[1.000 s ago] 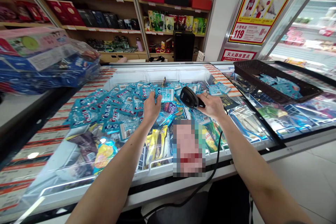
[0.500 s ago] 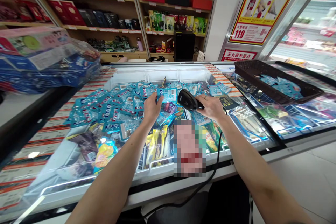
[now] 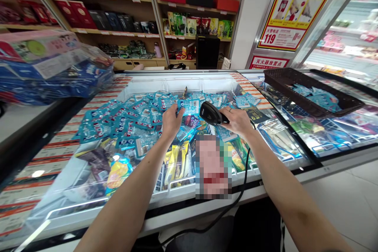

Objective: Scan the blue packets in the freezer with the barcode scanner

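My left hand [image 3: 172,121] pinches a light blue packet [image 3: 190,107] by its left end, with the printed face turned up. In my right hand [image 3: 238,120] is a black barcode scanner [image 3: 211,113], its head pointing left, just beside the packet's right end. A black cable [image 3: 246,169] drops from the scanner past the front edge. Many similar blue packets [image 3: 141,114] lie heaped on the glass lid of the chest freezer [image 3: 195,82], around and left of my left hand. Under the glass are yellow-wrapped items [image 3: 174,161].
A brown basket [image 3: 283,82] holding several blue packets stands on the right. Plastic-wrapped boxes [image 3: 50,67] are stacked at the left. A pixelated pink patch [image 3: 211,165] covers something near the front. Shelves [image 3: 118,27] of boxed goods stand behind the freezer.
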The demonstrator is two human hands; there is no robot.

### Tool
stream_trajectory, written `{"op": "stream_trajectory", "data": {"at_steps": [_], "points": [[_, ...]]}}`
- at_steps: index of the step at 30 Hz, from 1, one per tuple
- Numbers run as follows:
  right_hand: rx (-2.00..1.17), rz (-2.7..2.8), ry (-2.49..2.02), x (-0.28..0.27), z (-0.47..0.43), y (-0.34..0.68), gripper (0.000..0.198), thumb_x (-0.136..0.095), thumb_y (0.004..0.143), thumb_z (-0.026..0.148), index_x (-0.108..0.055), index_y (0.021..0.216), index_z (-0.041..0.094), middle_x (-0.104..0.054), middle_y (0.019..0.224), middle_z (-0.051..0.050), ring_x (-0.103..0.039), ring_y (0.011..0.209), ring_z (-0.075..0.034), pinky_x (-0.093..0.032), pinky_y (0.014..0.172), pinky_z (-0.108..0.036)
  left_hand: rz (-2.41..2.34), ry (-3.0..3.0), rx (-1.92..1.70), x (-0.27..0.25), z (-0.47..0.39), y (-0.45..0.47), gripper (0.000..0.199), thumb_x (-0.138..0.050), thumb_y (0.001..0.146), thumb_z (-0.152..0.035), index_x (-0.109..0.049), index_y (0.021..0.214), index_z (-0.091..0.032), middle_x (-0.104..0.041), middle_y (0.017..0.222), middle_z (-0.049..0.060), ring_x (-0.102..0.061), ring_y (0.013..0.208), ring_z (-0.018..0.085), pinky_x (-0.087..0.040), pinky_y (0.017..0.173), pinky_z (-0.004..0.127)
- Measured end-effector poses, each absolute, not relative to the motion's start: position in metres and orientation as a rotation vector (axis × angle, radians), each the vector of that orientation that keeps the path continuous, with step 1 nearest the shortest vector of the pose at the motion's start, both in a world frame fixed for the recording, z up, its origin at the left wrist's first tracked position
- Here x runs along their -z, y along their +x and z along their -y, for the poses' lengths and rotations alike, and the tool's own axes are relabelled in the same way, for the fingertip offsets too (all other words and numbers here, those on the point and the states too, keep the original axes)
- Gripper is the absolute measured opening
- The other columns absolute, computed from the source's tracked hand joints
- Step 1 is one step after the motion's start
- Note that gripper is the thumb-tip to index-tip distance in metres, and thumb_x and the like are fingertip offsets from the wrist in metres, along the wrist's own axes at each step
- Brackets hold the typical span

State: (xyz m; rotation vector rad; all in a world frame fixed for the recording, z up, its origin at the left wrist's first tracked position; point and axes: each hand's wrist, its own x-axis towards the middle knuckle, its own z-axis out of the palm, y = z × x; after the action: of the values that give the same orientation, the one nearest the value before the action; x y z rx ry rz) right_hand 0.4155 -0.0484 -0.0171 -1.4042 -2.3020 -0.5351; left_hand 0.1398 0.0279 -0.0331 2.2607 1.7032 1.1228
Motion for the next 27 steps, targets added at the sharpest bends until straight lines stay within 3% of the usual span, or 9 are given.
{"op": "stream_trajectory", "data": {"at_steps": [7,11,13,15,18,20,22,24,27], "points": [[0.575,2.272,-1.441,0.016,0.049,0.416,0.034,-0.051,0.087,0.041,-0.057,0.114,0.021,-0.065,0.101,-0.005,-0.059,0.08,-0.017,-0.034,0.063,-0.028,-1.713,2.257,-1.137,0.033,-0.029,0.14,0.027,-0.042,0.088,-0.045,-0.045,0.076,-0.021,-0.048,0.064,0.0,-0.049,0.062,0.016,-0.032,0.06,0.027],[0.578,2.212,-1.527,0.016,0.048,0.42,0.035,-0.051,0.086,0.038,-0.057,0.116,0.021,-0.066,0.103,-0.005,-0.06,0.084,-0.019,-0.035,0.064,-0.027,-1.798,2.189,-1.211,0.03,-0.024,0.142,0.025,-0.041,0.088,-0.042,-0.053,0.086,-0.019,-0.056,0.074,0.005,-0.055,0.075,0.02,-0.039,0.071,0.032],[0.584,2.169,-1.597,0.016,0.048,0.422,0.037,-0.052,0.085,0.038,-0.057,0.117,0.021,-0.066,0.104,-0.006,-0.06,0.086,-0.02,-0.036,0.065,-0.027,-1.891,2.135,-1.257,0.027,-0.019,0.143,0.027,-0.043,0.087,-0.038,-0.054,0.103,-0.018,-0.06,0.085,0.008,-0.057,0.087,0.024,-0.04,0.081,0.038],[0.588,2.133,-1.667,0.016,0.047,0.424,0.038,-0.053,0.084,0.038,-0.056,0.118,0.021,-0.065,0.105,-0.006,-0.06,0.087,-0.02,-0.036,0.065,-0.028,-2.004,2.092,-1.299,0.023,-0.013,0.145,0.043,-0.048,0.085,-0.035,-0.046,0.123,-0.016,-0.059,0.105,0.014,-0.053,0.103,0.03,-0.037,0.091,0.046],[0.58,2.101,-1.768,0.017,0.047,0.426,0.041,-0.053,0.084,0.039,-0.055,0.121,0.022,-0.065,0.108,-0.007,-0.06,0.088,-0.021,-0.037,0.065,-0.028,-2.074,2.181,-1.314,0.019,-0.006,0.148,0.063,-0.053,0.082,-0.034,-0.033,0.138,-0.016,-0.043,0.134,0.02,-0.039,0.124,0.037,-0.03,0.098,0.052],[0.572,2.08,-1.831,0.017,0.047,0.427,0.042,-0.052,0.084,0.04,-0.054,0.122,0.023,-0.064,0.109,-0.007,-0.06,0.087,-0.021,-0.037,0.065,-0.028,-1.993,2.353,-1.271,0.019,-0.004,0.149,0.057,-0.053,0.083,-0.033,-0.038,0.137,-0.021,-0.037,0.142,0.016,-0.033,0.129,0.036,-0.027,0.101,0.052],[0.566,2.05,-1.875,0.016,0.047,0.427,0.043,-0.052,0.084,0.042,-0.054,0.123,0.023,-0.064,0.11,-0.007,-0.059,0.086,-0.022,-0.036,0.065,-0.029,-1.798,2.57,-1.146,0.02,-0.004,0.151,0.042,-0.049,0.086,-0.033,-0.05,0.127,-0.025,-0.044,0.139,0.011,-0.037,0.127,0.032,-0.027,0.102,0.049],[0.563,2.016,-1.893,0.016,0.047,0.428,0.043,-0.052,0.084,0.043,-0.054,0.122,0.024,-0.064,0.108,-0.007,-0.059,0.085,-0.022,-0.036,0.065,-0.029,-1.576,2.746,-0.957,0.022,-0.006,0.152,0.029,-0.043,0.089,-0.034,-0.061,0.111,-0.026,-0.057,0.124,0.007,-0.047,0.118,0.027,-0.03,0.1,0.046],[0.562,1.97,-1.89,0.015,0.047,0.429,0.042,-0.052,0.084,0.044,-0.056,0.12,0.023,-0.064,0.105,-0.006,-0.06,0.084,-0.022,-0.036,0.064,-0.029,-1.495,2.817,-0.801,0.025,-0.007,0.154,0.032,-0.036,0.092,-0.036,-0.066,0.094,-0.024,-0.065,0.103,0.007,-0.054,0.104,0.025,-0.032,0.097,0.045]]}}
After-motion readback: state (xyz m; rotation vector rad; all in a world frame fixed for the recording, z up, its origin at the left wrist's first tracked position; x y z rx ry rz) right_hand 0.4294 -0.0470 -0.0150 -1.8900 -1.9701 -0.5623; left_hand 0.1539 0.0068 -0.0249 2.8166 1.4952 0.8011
